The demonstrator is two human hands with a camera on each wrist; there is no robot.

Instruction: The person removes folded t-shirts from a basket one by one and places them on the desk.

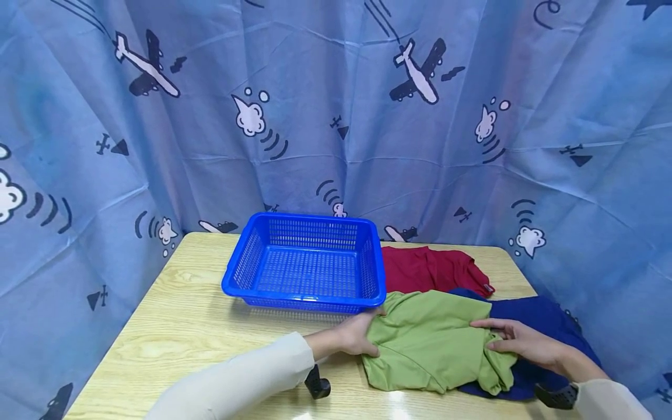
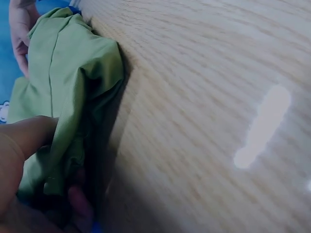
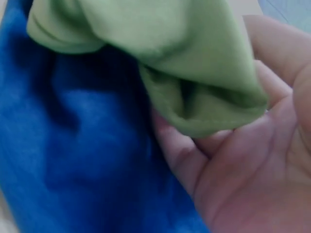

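A green shirt (image 1: 427, 341) lies bunched on the table, its right part overlapping a dark blue garment (image 1: 546, 326). My left hand (image 1: 354, 333) grips the shirt's left edge. In the left wrist view, the thumb is on top of the green cloth (image 2: 68, 92) and the fingertips are partly hidden beneath it. At the shirt's right side, my right hand (image 1: 525, 344) holds the edge between thumb and fingers. The right wrist view has several fingers passing behind a drooping green fold (image 3: 204, 104), with blue cloth (image 3: 97, 145) below.
A blue plastic basket (image 1: 303, 299) with mesh walls stands at the back of the wooden table (image 1: 184, 315), nothing inside it. Beside it lies a red garment (image 1: 430, 268). A blue curtain (image 1: 315, 116) printed with airplanes hangs behind and along both sides.
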